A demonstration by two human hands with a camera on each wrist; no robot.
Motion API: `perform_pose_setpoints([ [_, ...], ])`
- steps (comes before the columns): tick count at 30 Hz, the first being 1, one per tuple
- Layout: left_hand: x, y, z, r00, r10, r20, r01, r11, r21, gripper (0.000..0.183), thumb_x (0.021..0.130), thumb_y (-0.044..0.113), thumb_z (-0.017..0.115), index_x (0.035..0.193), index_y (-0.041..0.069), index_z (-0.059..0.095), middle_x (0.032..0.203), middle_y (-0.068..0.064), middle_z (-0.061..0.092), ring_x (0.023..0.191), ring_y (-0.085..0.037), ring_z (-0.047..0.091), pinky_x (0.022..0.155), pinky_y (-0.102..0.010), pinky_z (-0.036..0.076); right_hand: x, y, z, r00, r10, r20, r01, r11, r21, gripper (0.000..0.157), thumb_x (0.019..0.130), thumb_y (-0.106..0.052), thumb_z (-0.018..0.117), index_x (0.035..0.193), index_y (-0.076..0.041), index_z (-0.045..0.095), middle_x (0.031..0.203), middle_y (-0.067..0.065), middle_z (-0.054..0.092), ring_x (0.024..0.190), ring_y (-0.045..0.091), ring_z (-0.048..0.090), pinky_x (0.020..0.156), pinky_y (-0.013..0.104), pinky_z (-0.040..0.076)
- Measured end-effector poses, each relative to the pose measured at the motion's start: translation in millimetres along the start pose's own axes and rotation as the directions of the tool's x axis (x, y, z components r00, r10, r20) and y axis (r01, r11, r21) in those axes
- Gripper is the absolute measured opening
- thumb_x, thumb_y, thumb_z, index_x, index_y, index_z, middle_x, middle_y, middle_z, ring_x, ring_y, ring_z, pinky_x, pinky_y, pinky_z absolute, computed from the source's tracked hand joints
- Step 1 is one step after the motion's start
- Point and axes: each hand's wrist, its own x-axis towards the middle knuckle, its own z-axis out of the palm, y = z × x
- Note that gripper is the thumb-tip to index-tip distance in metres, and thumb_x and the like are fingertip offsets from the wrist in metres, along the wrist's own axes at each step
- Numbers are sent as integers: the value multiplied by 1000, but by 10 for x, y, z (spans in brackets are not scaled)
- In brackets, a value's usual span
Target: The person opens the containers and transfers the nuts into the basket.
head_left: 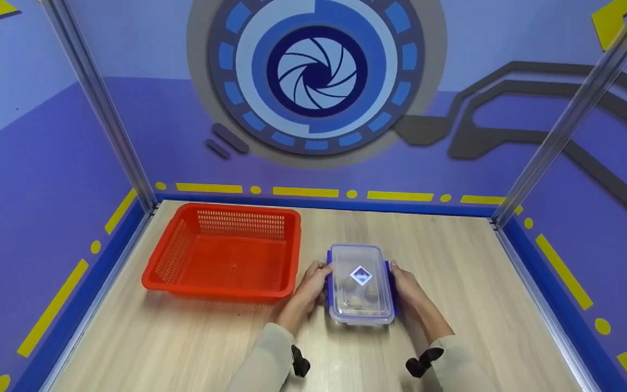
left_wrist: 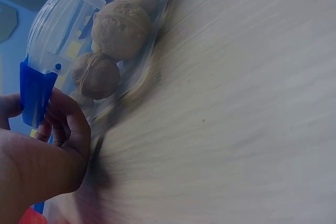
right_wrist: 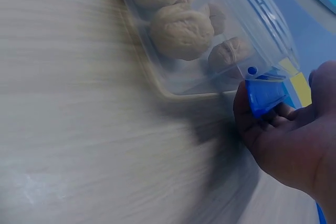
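A clear lidded food container point(head_left: 360, 288) with blue side latches stands on the table in front of me, a diamond-shaped label on its lid. Through its walls, several round, wrinkled tan walnuts point(left_wrist: 121, 30) show in both wrist views. My left hand point(head_left: 312, 286) grips the container's left side, thumb above and fingers curled under the blue latch point(left_wrist: 38, 93). On the opposite side, my right hand point(head_left: 410, 288) holds the right blue latch point(right_wrist: 264, 97) in the same way. Both latches stick out from the lid's rim.
A red plastic basket point(head_left: 221, 294) with perforated walls sits left of the container, close to my left forearm. The wood-grain table point(head_left: 471, 305) is bounded by blue printed panels point(head_left: 155, 130) and metal posts at the back corners.
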Motion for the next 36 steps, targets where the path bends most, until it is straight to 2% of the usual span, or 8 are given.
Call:
perform_pose_setpoints([
  [2, 14, -3, -9, 1000, -2, -3, 2, 1000, -5, 23, 106, 34, 59, 109, 11, 58, 71, 1, 49, 55, -12, 43, 46, -26, 33, 8, -7, -10, 1000, -1, -14, 1, 1000, 14, 57, 116, -39, 37, 136, 11, 55, 117, 22, 64, 106, 29, 63, 97, 39, 53],
  [5, 21, -7, -16, 1000, -1, -10, 1, 1000, -15, 21, 106, 33, 58, 108, 12, 58, 70, 2, 48, 54, -12, 43, 46, -26, 33, 12, -41, -22, 1000, 0, -30, 1, 999, 41, 48, 115, -38, 46, 129, 7, 56, 110, 14, 66, 93, 18, 63, 79, 30, 54],
  [8, 13, -9, -16, 1000, 13, -20, -13, 1000, -16, 21, 106, 33, 58, 108, 12, 57, 71, 2, 49, 55, -11, 45, 46, -26, 35, 1, -78, -26, 1000, -17, -26, 18, 999, 44, 51, 113, -36, 50, 137, 9, 54, 127, 24, 67, 105, 26, 70, 86, 35, 60],
  [13, -21, 19, -15, 1000, 23, -3, -23, 1000, -21, 25, 106, 32, 59, 113, 8, 57, 76, 0, 53, 59, -12, 51, 49, -27, 39, -40, -128, -23, 999, -34, -19, 34, 999, 15, 47, 114, -34, 50, 136, 7, 56, 126, 23, 67, 109, 28, 70, 91, 40, 59],
  [23, 49, -20, -35, 1000, 21, -10, -21, 999, -26, 21, 105, 34, 59, 108, 13, 58, 70, 3, 51, 53, -8, 44, 44, -22, 34, -78, -191, 61, 999, -49, -16, 49, 998, -38, 44, 112, -29, 54, 138, 6, 56, 126, 20, 65, 112, 28, 65, 91, 38, 57],
  [31, 50, -33, 0, 999, 34, -10, -35, 999, -35, 21, 105, 35, 60, 108, 14, 58, 69, 5, 50, 53, -8, 42, 45, -22, 31, -77, -148, 113, 999, -45, -21, 44, 997, -70, 56, 108, -35, 61, 143, 9, 54, 126, 20, 64, 101, 23, 60, 77, 32, 54],
  [33, 35, -40, 8, 999, 34, -3, -34, 999, -27, 21, 105, 34, 58, 109, 13, 57, 70, 4, 50, 54, -9, 42, 46, -22, 32, -87, -117, 121, 999, -48, -22, 46, 996, -82, 57, 108, -32, 62, 144, 11, 53, 129, 23, 64, 105, 26, 62, 81, 34, 55],
  [36, 17, -41, 14, 1000, 16, -3, -16, 999, -28, 20, 105, 34, 59, 109, 14, 57, 72, 4, 50, 56, -9, 43, 47, -22, 32, -100, -75, 131, 998, -53, -20, 51, 995, -88, 56, 107, -26, 63, 146, 13, 51, 136, 27, 62, 118, 32, 62, 98, 43, 55],
])
